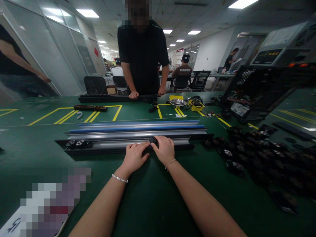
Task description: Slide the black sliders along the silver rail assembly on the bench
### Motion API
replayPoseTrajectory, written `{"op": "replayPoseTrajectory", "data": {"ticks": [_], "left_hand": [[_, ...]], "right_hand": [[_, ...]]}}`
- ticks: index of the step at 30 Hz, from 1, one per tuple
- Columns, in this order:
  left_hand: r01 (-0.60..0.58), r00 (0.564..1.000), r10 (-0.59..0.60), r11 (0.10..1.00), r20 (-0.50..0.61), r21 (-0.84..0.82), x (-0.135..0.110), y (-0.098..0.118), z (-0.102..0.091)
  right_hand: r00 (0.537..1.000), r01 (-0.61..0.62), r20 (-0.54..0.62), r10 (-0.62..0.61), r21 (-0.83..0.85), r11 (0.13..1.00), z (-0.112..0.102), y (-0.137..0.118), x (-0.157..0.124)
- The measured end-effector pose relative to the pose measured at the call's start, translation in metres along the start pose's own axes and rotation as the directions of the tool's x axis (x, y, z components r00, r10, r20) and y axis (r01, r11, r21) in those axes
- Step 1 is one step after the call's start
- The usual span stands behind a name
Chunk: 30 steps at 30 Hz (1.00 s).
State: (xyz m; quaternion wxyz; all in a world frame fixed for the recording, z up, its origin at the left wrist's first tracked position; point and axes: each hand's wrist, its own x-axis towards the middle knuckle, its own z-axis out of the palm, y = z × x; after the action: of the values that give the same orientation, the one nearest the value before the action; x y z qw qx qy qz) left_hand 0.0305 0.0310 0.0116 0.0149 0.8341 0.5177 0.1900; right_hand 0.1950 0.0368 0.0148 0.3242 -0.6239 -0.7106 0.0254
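A long dark rail with a silvery channel lies crosswise on the green table in front of me. My right hand pinches a small black part at the channel, its thumb against the near side. My left hand rests on the rail just left of that part, fingers stretched out and thumb apart, the fingertips close to it. Two more small parts with shiny metal bits sit at the rail's left end. The underside of the pinched part is hidden.
Behind the rail lie more rails with blue edges. Many black parts are heaped at right, near an opened computer case. A co-worker stands across the table, hands on another rail. A metal bowl stands nearby.
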Motion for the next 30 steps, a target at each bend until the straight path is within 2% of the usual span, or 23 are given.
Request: {"op": "replayPoseTrajectory", "data": {"ticks": [11,30], "left_hand": [[-0.013,0.999,0.014,1.000,0.032,-0.009,-0.0004,0.0003,-0.0010],[0.003,1.000,-0.003,1.000,0.026,-0.020,-0.0002,0.0024,-0.0006]], "right_hand": [[0.999,-0.019,-0.031,0.018,-0.034,0.999,0.0020,-0.0009,0.0015],[0.999,-0.020,-0.037,0.018,-0.047,0.999,0.0040,0.0021,0.0025]]}}
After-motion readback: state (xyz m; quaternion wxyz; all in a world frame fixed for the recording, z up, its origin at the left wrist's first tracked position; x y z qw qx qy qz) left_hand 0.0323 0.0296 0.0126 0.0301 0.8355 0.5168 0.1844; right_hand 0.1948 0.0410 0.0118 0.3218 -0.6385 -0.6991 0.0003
